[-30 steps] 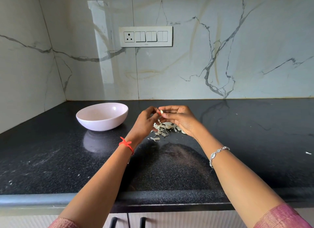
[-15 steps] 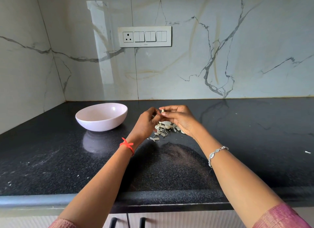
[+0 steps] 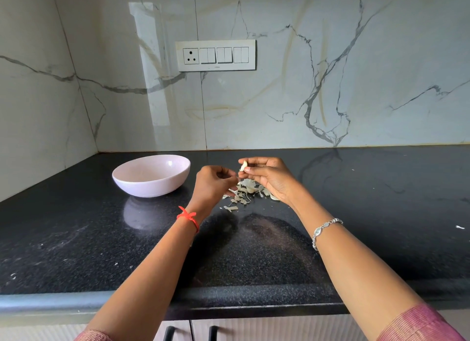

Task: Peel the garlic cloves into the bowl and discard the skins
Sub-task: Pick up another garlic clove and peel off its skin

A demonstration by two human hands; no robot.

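My right hand (image 3: 272,178) pinches a pale garlic clove (image 3: 243,165) between thumb and fingertips, held above the black counter. My left hand (image 3: 212,185) sits just left of and below the clove, its fingers curled together as if pinching a thin strip of skin; the strip itself is hard to make out. Under both hands lies a heap of dry garlic skins (image 3: 245,190), with a loose piece (image 3: 230,208) nearer to me. The pink bowl (image 3: 152,186) stands to the left of my left hand; its floor is hidden by the rim.
The black stone counter (image 3: 76,239) runs to a marble wall at the back and left. A switch panel (image 3: 216,55) is on the back wall. White crumbs dot the counter, including one fleck (image 3: 459,227) at far right.
My left hand has drawn away from the clove, down and to the left. My right hand still holds the clove, which now shows more plainly above the fingers.
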